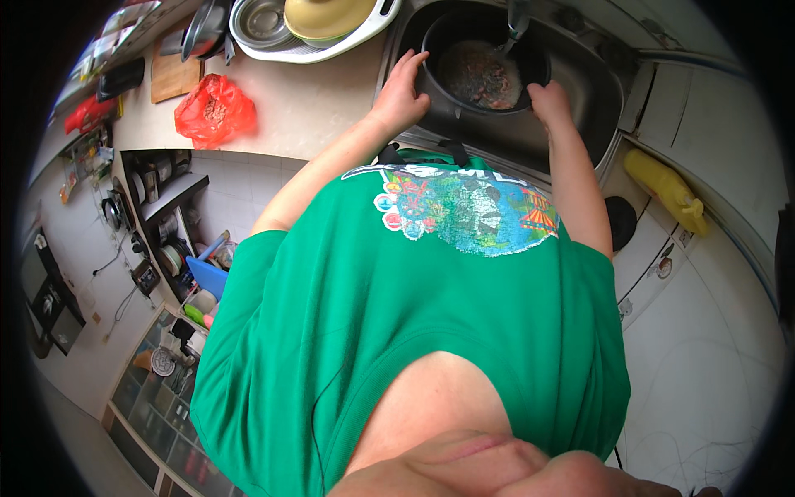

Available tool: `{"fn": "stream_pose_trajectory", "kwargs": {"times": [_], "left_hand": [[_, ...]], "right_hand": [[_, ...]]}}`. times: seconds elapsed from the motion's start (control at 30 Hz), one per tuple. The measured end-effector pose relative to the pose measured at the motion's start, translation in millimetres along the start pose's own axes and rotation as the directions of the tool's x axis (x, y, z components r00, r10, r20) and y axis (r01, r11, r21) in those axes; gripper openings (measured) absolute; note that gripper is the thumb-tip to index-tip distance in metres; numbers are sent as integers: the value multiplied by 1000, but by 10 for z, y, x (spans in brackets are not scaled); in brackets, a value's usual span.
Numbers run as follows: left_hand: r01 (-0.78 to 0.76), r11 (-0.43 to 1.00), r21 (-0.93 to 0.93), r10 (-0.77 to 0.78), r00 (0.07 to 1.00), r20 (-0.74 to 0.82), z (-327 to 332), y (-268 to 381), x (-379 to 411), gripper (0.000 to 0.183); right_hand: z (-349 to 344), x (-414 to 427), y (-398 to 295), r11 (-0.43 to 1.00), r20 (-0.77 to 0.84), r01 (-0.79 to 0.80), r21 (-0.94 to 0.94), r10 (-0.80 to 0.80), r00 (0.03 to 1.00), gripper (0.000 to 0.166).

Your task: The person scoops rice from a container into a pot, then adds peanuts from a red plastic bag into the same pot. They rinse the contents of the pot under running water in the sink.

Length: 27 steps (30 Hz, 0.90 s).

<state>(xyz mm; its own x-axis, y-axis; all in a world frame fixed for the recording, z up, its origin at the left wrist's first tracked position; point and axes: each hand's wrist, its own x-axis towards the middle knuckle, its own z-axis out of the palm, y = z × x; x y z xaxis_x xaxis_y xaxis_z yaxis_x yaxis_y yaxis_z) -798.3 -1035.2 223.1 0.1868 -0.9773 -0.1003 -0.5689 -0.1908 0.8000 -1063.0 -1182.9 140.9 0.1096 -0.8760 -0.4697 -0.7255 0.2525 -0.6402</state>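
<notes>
A dark round pot point(435, 87) stands in the metal sink point(584, 124), with water and small pinkish-brown pieces in it. Water runs into it from the faucet point(517, 25). My left hand point(402, 93) is beside the pot's left rim, fingers apart and holding nothing; whether its fingertips touch the rim is unclear. At the right side of the pot, my right hand point(549, 102) grips the rim, its fingers partly hidden. A red plastic bag point(239, 118) with small reddish pieces inside lies open on the counter, left of my left arm.
On the counter point(298, 99), a white dish rack point(310, 54) holds metal bowls and a yellow bowl. A wooden cutting board point(174, 77) and a metal pan point(205, 31) are farther left. A yellow bottle-like container point(664, 186) lies right of the sink.
</notes>
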Motion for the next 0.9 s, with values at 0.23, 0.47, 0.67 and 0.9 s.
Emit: {"fn": "stream_pose_trajectory", "kwargs": {"times": [0.23,0.47,0.67,0.9], "left_hand": [[7,1000,11,-7,1000,-29,22,-136,-13,67],[40,999,-10,-41,999,-11,-70,-136,-14,66],[31,999,19,-30,999,-34,-27,-255,-23,65],[45,999,0,-45,999,-10,-20,-251,-40,66]], "right_hand": [[-119,-110,59,995,73,82,-56,-78,994,37],[-97,-61,-55,1000,64,24,-10,-23,998,41],[61,-194,-94,993,-8,68,-94,-69,998,40],[-133,-157,5,991,30,73,-113,-70,997,38]]}}
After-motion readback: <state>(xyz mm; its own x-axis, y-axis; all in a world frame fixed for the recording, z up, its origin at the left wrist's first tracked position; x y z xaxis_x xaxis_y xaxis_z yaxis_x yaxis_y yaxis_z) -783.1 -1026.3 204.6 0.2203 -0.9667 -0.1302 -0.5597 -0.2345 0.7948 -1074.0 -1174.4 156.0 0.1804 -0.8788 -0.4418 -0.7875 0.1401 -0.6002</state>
